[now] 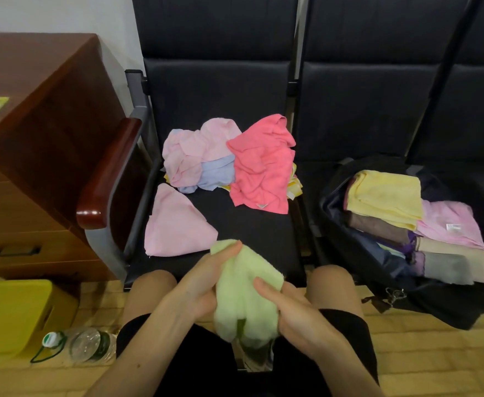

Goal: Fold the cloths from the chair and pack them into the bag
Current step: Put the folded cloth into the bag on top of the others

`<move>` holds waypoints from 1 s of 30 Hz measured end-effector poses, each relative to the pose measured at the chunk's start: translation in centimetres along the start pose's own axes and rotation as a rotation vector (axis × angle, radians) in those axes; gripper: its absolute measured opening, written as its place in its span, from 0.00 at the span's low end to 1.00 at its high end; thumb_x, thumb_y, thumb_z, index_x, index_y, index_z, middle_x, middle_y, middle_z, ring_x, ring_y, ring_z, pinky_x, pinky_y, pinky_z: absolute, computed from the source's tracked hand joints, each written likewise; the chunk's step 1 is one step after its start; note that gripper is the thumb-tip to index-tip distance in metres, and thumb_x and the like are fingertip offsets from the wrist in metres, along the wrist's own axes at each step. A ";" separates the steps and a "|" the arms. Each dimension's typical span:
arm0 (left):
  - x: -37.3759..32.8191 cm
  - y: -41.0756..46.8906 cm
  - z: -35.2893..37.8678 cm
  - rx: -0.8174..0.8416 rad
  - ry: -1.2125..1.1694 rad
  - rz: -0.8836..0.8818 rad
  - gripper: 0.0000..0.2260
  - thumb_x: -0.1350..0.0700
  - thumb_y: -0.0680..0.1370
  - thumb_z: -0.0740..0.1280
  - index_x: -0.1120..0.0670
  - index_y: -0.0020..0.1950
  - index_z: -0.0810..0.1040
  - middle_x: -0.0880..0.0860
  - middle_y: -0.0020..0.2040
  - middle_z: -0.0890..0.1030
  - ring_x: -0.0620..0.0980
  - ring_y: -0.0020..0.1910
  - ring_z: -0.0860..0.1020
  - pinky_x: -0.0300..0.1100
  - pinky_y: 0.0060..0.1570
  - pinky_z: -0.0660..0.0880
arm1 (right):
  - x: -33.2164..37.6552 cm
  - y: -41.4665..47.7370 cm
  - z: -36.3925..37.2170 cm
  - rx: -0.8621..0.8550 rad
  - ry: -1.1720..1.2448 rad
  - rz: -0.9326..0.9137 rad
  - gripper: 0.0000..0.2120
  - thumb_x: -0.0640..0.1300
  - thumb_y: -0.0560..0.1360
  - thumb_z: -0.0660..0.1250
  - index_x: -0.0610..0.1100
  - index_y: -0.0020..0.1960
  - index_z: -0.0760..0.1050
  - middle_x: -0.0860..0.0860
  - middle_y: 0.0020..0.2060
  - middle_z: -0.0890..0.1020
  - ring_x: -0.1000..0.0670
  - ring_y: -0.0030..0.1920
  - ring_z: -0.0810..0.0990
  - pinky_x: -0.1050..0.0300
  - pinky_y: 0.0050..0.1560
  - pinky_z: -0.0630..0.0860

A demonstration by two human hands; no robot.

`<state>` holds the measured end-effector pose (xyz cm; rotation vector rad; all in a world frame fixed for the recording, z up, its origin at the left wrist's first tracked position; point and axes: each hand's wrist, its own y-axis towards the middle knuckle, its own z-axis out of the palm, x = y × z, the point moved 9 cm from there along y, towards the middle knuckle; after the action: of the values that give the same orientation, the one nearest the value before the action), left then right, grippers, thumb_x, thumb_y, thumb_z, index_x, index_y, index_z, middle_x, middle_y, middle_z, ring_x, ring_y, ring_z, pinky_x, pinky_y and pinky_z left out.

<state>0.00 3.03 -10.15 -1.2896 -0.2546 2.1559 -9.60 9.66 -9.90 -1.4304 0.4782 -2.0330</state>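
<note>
The left hand (203,285) and the right hand (295,313) meet at the lower centre of the frame, both closed round a light green cloth (246,296). The left thumb pins its upper edge and the right thumb presses across its middle, with the fingers curled beneath. Held bunched above the lap like this, it looks mid-fold, probably being gathered so that its edges can be found and squared. Above the hands, on the black chair (249,233), the cloths still to be done lie in a loose heap at the centre of the frame: a pale pink cloth (197,150), a blue cloth (218,173) partly under it, and a coral cloth (263,167) lying over yellow scraps at its right edge. A pink triangle (175,224) lies flat and apart at centre left, seemingly half folded and set aside. The dark bag (435,302) stands open on the next seat at the right of the frame, within easy reach of the right hand. It holds neat stacks, a yellow folded cloth (384,196) on top of a brown one (375,224). The pink folded cloth (450,216) beside them carries a small white label (451,227), and the coral cloth shows a tag at its lower hem, but both are too small to read. The wrapper on the water bottle (86,343) at lower left cannot be read either.
</note>
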 end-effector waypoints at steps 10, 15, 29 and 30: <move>0.7 -2.2 -2.6 -0.253 -0.096 -0.010 0.22 0.44 0.71 0.67 0.57 0.58 0.77 0.54 0.47 0.83 0.52 0.43 0.83 0.47 0.42 0.79 | 2.4 -0.2 -1.1 0.009 -0.022 -0.130 0.17 0.47 0.79 0.64 0.38 0.61 0.79 0.40 0.56 0.83 0.43 0.60 0.82 0.42 0.65 0.74; 4.1 -3.8 -1.6 -0.111 -0.290 -0.186 0.33 0.33 0.66 0.59 0.58 0.50 0.87 0.61 0.54 0.85 0.58 0.49 0.85 0.52 0.55 0.77 | 4.7 -0.6 0.0 0.007 0.253 -0.113 0.14 0.45 0.79 0.63 0.37 0.56 0.81 0.40 0.54 0.84 0.43 0.55 0.84 0.47 0.56 0.77; 0.5 -4.3 -1.2 -0.144 -0.076 -0.019 0.17 0.54 0.76 0.68 0.62 0.61 0.80 0.63 0.57 0.83 0.59 0.57 0.82 0.53 0.58 0.78 | 2.1 -0.1 -0.2 0.002 0.028 0.004 0.25 0.58 0.72 0.66 0.42 0.61 0.81 0.43 0.56 0.84 0.44 0.54 0.83 0.49 0.55 0.78; 0.2 -4.3 -1.1 -0.146 -0.045 -0.018 0.16 0.55 0.77 0.68 0.63 0.61 0.80 0.63 0.57 0.83 0.59 0.57 0.83 0.52 0.56 0.79 | 1.8 -0.2 -0.1 0.019 0.003 0.002 0.22 0.54 0.73 0.68 0.41 0.60 0.81 0.41 0.57 0.83 0.43 0.56 0.83 0.49 0.56 0.79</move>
<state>2.52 6.41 -8.93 -1.3146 -0.4475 2.1868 -10.16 8.63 -8.56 -1.4158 0.4605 -2.0327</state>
